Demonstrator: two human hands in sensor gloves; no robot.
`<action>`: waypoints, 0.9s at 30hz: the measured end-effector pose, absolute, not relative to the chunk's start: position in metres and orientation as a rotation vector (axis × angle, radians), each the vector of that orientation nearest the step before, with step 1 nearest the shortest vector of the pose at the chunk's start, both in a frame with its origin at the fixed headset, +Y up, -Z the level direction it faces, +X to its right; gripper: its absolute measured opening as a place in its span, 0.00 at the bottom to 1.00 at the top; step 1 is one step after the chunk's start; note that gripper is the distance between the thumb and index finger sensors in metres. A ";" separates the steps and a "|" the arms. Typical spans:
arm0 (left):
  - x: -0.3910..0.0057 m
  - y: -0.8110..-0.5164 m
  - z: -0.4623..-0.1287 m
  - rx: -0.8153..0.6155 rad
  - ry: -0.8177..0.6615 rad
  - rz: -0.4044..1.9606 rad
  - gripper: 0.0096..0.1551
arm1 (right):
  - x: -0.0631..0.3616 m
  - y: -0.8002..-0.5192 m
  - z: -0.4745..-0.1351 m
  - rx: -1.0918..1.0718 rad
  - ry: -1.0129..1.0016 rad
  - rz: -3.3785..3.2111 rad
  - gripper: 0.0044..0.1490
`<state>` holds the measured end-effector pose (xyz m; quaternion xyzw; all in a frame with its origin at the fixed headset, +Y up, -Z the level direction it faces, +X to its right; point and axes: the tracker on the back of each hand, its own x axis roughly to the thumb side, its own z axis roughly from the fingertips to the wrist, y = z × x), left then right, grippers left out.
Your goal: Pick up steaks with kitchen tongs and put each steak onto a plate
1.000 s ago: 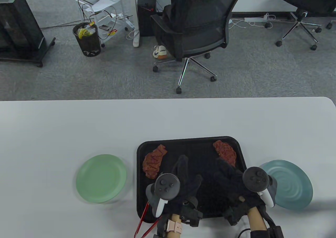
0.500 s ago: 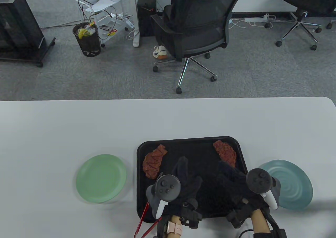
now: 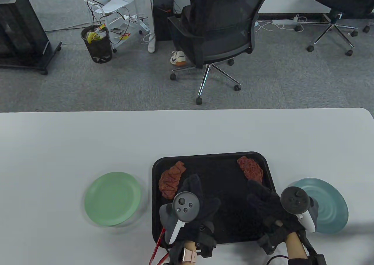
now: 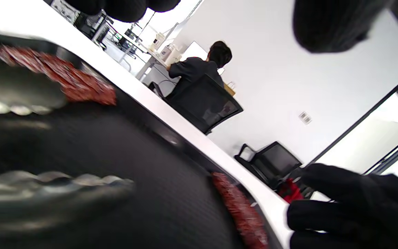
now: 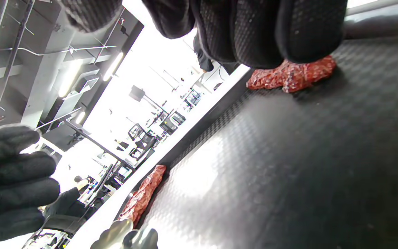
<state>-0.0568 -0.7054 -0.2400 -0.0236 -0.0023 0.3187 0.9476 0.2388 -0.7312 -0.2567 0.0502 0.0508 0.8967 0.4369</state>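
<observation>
No readable text, label, brand or number anywhere in these views.

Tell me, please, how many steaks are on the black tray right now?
2. One steak lies in the tray's far-left corner, just beyond the left hand; the other steak lies in the far-right corner. The hands cover the tray's near part, so another could be hidden.

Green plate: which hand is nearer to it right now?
Left. The left hand is over the tray's left half, beside the green plate. The right hand is at the tray's right side, next to the blue plate.
</observation>
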 end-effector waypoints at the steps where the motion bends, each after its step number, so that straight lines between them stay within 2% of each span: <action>1: -0.062 -0.704 -0.238 -0.103 0.020 0.587 0.65 | 0.239 -0.732 -0.257 0.123 0.126 2.228 0.42; 4: -0.077 -0.711 -0.232 -0.325 0.096 0.389 0.70 | 0.240 -0.736 -0.259 0.123 0.132 2.222 0.42; 6: -0.085 -0.723 -0.230 -0.407 0.143 0.283 0.72 | 0.239 -0.738 -0.260 0.124 0.144 2.226 0.42; 11: -0.097 -0.752 -0.232 -0.670 0.215 0.197 0.73 | 0.239 -0.744 -0.262 0.117 0.156 2.240 0.42; 19: -0.078 -0.763 -0.230 -0.660 0.237 -0.118 0.70 | 0.242 -0.749 -0.264 0.113 0.153 2.231 0.42; 26: -0.072 -0.763 -0.227 -0.596 0.215 -0.118 0.65 | 0.239 -0.751 -0.264 0.137 0.150 2.243 0.42; 27: -0.071 -0.763 -0.227 -0.587 0.200 -0.122 0.68 | 0.239 -0.751 -0.264 0.137 0.152 2.247 0.42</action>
